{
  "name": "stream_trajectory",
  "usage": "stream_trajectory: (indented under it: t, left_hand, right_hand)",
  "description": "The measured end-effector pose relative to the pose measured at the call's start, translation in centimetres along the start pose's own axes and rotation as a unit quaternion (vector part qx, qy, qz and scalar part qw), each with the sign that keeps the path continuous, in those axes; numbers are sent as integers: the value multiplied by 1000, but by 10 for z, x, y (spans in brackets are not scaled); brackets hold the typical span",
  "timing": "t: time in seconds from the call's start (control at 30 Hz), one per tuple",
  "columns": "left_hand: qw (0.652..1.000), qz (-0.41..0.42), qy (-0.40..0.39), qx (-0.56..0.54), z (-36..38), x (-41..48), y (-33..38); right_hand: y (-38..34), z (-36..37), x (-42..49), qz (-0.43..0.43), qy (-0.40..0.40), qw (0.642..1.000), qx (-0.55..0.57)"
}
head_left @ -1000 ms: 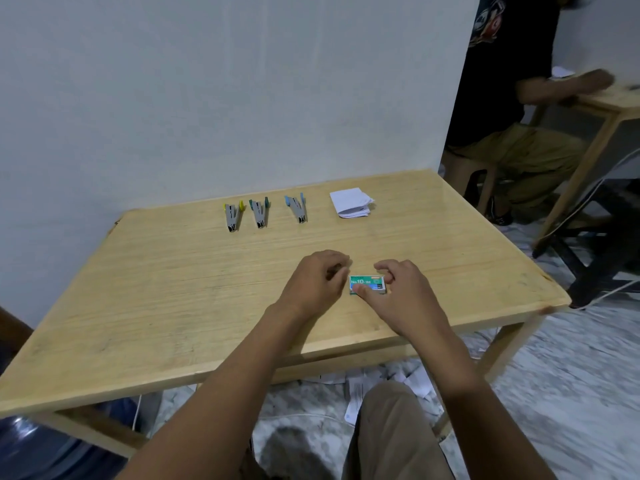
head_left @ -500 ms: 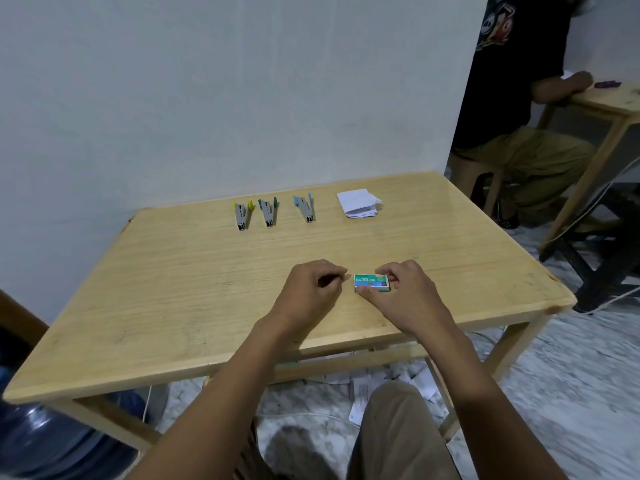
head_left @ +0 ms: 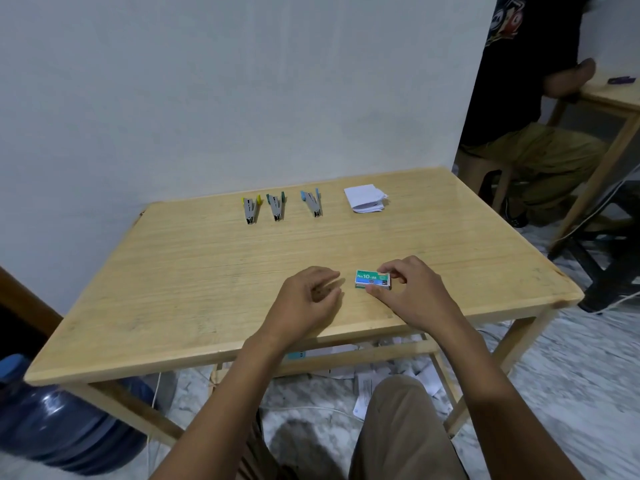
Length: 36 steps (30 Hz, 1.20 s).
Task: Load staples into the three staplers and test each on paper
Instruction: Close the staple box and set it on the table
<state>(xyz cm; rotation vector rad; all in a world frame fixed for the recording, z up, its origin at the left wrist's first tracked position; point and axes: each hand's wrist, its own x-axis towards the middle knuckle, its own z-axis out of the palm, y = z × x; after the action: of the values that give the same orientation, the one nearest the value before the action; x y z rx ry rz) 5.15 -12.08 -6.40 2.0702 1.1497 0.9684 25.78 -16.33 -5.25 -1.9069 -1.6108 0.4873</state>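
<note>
- Staplers: three in a row near the table's (head_left: 173, 271) far edge, with yellow (head_left: 250, 210), green (head_left: 276, 207) and blue (head_left: 312, 203) trim, lying apart from one another.
- One small stack of folded white paper (head_left: 365, 198) lies right of the blue one, also by the far edge.
- One teal staple box (head_left: 372, 279) rests near the near edge, right of centre.
- Bare wood spans the whole middle between box and staplers.
- Right hand (head_left: 414, 295) pinches the box's right end between thumb and fingertips.
- Left hand (head_left: 304, 301) rests just left of the box, fingers loosely curled, holding nothing.
</note>
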Motion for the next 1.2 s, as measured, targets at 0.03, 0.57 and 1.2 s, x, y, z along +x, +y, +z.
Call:
stream_trajectory:
  t: [0.03, 0.57, 1.2]
  left_hand:
    - [1000, 0, -9, 5, 2, -1, 0]
    - [998, 22, -41, -40, 4, -22, 8]
    - [999, 27, -35, 7, 8, -22, 9]
  right_hand:
    - [0, -1, 0, -2, -6, 1000, 0]
    - [-3, -20, -2, -36, -107, 992, -60]
    - [-12, 0, -17, 23, -4, 998, 66]
